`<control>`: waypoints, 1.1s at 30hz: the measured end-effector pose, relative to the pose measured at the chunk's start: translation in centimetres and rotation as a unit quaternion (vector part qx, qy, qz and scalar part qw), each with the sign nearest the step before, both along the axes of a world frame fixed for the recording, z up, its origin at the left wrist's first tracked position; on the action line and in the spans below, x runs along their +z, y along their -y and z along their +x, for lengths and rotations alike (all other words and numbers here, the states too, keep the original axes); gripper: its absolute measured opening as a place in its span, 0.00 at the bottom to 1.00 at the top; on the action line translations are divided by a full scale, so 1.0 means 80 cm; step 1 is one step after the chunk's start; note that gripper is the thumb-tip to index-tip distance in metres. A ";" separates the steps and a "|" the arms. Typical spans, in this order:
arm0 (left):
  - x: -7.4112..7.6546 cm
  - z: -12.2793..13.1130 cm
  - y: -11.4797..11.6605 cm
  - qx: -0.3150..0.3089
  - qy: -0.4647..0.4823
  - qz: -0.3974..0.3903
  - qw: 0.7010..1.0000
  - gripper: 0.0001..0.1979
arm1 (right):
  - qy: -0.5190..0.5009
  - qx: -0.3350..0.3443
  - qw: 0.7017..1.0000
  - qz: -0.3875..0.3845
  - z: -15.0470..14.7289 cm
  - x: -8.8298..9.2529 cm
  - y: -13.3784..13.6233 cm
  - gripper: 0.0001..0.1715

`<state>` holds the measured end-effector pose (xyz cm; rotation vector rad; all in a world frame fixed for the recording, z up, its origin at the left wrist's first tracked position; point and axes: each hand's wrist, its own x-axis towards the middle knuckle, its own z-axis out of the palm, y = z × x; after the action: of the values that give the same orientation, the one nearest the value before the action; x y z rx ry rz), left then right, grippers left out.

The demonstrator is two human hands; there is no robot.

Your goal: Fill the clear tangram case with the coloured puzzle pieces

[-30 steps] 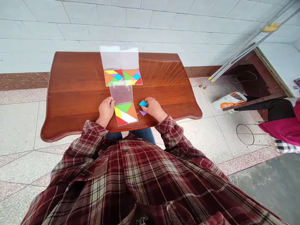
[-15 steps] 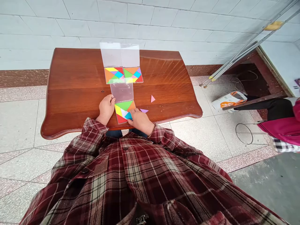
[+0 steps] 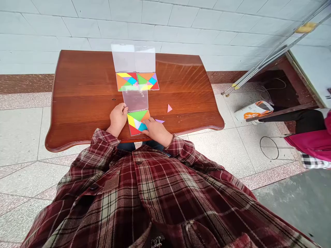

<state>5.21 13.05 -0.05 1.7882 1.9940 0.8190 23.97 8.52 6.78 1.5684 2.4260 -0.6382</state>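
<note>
Two hands sit low in the bottom middle of the frame: my left hand point(image 3: 118, 119) is narrow at the edge of the clear sheet point(image 3: 134, 99), maybe so it won't slide, and my right hand point(image 3: 156, 132) has its fingers point(image 3: 148, 129) on the blue triangle point(image 3: 142, 127), lying on the color card point(image 3: 137, 116), though I can't tell if they grip it.

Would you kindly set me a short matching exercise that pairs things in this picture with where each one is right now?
Things:
1. Left hand
2. Right hand
3. Pink triangle
4. Purple triangle

Places:
A. Alone on the bare wooden table, apart from both hands
B. At the edge of the clear plastic sheet
C. Right beside a hand's fingers
D. On the teal triangle in the colourful puzzle

Right pairs: 1-B, 2-D, 3-A, 4-C
</note>
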 end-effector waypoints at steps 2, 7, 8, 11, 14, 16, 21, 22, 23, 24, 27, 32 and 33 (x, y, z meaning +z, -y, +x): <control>0.000 0.000 0.000 0.001 0.000 -0.002 1.000 0.09 | -0.004 -0.002 1.000 -0.004 0.002 -0.002 -0.002 0.25; 0.001 0.000 0.000 0.003 0.000 -0.003 1.000 0.09 | -0.035 -0.003 0.999 0.001 0.007 -0.012 -0.006 0.24; 0.001 0.000 0.000 0.003 0.001 -0.003 1.000 0.09 | -0.042 -0.001 0.999 0.000 0.008 -0.014 -0.007 0.23; 0.001 0.000 0.000 0.004 0.003 -0.005 1.000 0.09 | -0.061 0.002 0.998 0.000 0.009 -0.019 -0.009 0.24; 0.001 0.000 0.000 0.004 0.005 -0.007 1.000 0.09 | -0.068 0.002 0.998 0.005 0.010 -0.024 -0.011 0.24; 0.001 0.000 0.000 0.003 0.005 -0.004 1.000 0.09 | -0.071 0.003 0.997 0.010 0.010 -0.027 -0.011 0.24; -0.001 0.000 0.000 0.004 0.002 0.000 1.000 0.09 | -0.079 0.004 0.997 0.016 0.012 -0.032 -0.012 0.23; -0.001 0.000 0.000 0.005 0.001 0.000 1.000 0.09 | -0.078 0.003 0.997 0.018 0.012 -0.032 -0.012 0.23; -0.001 0.000 0.000 0.006 0.000 -0.001 1.000 0.09 | -0.077 0.002 0.997 0.019 0.013 -0.031 -0.012 0.22; -0.001 0.000 0.000 0.007 0.001 -0.003 1.000 0.09 | -0.075 0.002 0.997 0.019 0.013 -0.031 -0.012 0.22; 0.001 0.001 0.000 0.008 0.003 -0.008 1.000 0.09 | -0.072 0.006 0.997 0.016 0.012 -0.030 -0.012 0.21; 0.003 0.001 0.000 0.007 0.000 -0.007 1.000 0.09 | -0.063 0.023 0.998 0.005 0.011 -0.025 -0.008 0.20; 0.003 0.001 0.001 0.007 -0.001 -0.006 1.000 0.09 | -0.060 0.026 0.998 0.004 0.011 -0.024 -0.008 0.20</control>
<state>5.29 13.01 0.17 1.7712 2.0115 0.8075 24.83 9.13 4.90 1.5062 2.5491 -0.7334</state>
